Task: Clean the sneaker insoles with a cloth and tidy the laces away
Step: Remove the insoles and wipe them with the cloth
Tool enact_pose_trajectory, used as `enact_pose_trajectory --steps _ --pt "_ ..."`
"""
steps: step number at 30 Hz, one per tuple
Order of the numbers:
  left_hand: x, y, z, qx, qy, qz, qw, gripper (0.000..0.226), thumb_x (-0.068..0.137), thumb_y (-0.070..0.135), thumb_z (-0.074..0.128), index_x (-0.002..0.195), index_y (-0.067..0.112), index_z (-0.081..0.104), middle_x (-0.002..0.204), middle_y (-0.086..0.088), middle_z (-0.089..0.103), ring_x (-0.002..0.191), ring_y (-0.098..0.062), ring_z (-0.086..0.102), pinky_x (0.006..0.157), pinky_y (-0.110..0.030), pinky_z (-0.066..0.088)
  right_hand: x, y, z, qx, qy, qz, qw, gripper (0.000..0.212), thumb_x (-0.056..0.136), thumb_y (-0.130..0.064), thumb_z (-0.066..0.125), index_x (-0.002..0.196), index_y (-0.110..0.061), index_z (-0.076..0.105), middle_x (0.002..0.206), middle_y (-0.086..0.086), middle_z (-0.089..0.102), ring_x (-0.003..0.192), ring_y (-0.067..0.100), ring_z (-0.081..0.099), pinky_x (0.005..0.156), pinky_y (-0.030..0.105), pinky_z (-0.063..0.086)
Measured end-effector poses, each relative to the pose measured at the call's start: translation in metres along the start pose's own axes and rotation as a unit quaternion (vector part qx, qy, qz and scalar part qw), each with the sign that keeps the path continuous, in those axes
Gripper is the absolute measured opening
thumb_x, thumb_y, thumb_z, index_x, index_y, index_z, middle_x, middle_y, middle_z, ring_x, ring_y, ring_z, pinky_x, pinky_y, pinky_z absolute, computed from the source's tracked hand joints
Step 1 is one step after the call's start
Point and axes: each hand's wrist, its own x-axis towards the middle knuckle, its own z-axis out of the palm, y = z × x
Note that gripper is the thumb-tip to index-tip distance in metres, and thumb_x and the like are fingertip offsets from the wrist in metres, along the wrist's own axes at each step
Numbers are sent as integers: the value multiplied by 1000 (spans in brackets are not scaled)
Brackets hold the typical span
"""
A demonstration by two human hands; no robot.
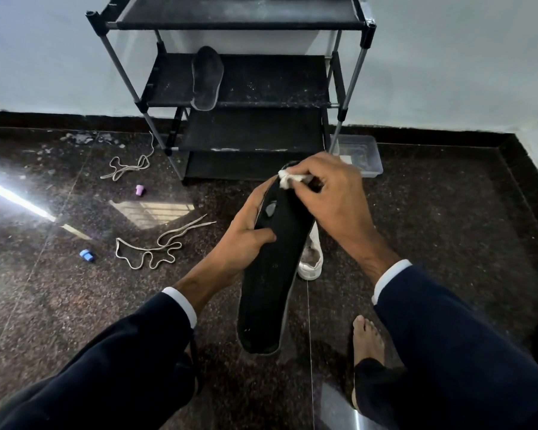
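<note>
Black insole [269,274] up close, a bit dusty, left hand [246,240] gripping its edge, right hand [330,193] pinching a white cloth [288,178] against the far end. White sneaker [311,259] sits right behind it; laces [156,246] on the floor [448,228], second insole [207,79] on the rack [246,88].

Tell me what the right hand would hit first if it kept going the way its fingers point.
The right hand points left, pinching a white cloth against the black insole. It would likely meet the left hand fingers at the insole's edge first; depth is unclear.
</note>
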Motion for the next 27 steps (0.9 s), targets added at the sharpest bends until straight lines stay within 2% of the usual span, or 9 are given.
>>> enact_pose_trajectory --steps 2,5,9,11,13,18,20,25,27 --pt "0 -2 -4 -3 20 -5 1000 89 72 -17 49 152 20 36 133 -9 57 117 -14 58 85 -22 51 -6 -9 9 40 -58 -27 997 13 85 -6 75 98 -9 77 94 0 71 87 9 66 80 23 53" --pt "0 -4 -7 -3 25 -8 1000 89 75 -25 45 151 20 36 129 -7 59 114 -12 61 84 -24 53 -6 -14 12 61 -104 -48 992 15 85 -5 74 100 -9 77 96 0 72 89 9 67 81 26 55" --pt "1 1 -3 0 12 4 1000 89 71 -19 49 150 20 38 132 -8 58 113 -13 59 84 -21 52 5 -1 -2 -9 -10 -25 1000 11 88 -11 75 98 -9 75 94 1 71 86 10 65 80 26 54" --pt "0 4 -2 3 -2 13 1000 90 74 -26 46 151 20 37 138 -7 57 119 -13 58 86 -21 51 7 8 -9 -37 32 -7 999 10 88 -10 75 98 -9 74 93 2 70 85 10 63 79 24 52" --pt "-1 6 -2 3 -2 16 1000 91 75 -32 43 151 18 37 137 -6 57 118 -11 59 84 -20 51 5 9 -9 -41 37 -9 998 10 87 -8 74 98 -8 74 93 2 70 85 10 63 79 25 52" --pt "0 4 -9 1 29 7 1000 89 75 -30 44 149 19 40 127 -4 60 109 -12 60 80 -24 52 -3 -6 7 25 -113 -85 990 15 85 -4 74 100 -8 77 99 2 71 93 14 66 84 33 55" --pt "0 5 -10 4 29 9 1000 89 76 -31 43 150 18 39 127 -4 60 109 -12 60 81 -25 52 -1 -6 5 27 -127 -87 988 15 86 -6 73 100 -9 76 99 1 71 93 15 66 84 35 55" --pt "0 13 -5 10 6 32 999 89 74 -34 42 149 14 39 135 -1 58 122 -6 58 89 -18 49 9 8 -15 -14 14 -15 1000 9 87 -9 75 96 -10 76 92 1 70 83 9 63 77 26 53" --pt "0 15 -5 14 1 38 999 89 74 -33 43 150 13 38 138 -1 57 125 -6 56 91 -18 48 9 11 -15 -21 36 -5 999 9 86 -7 76 95 -8 76 92 2 70 82 10 63 76 25 53"
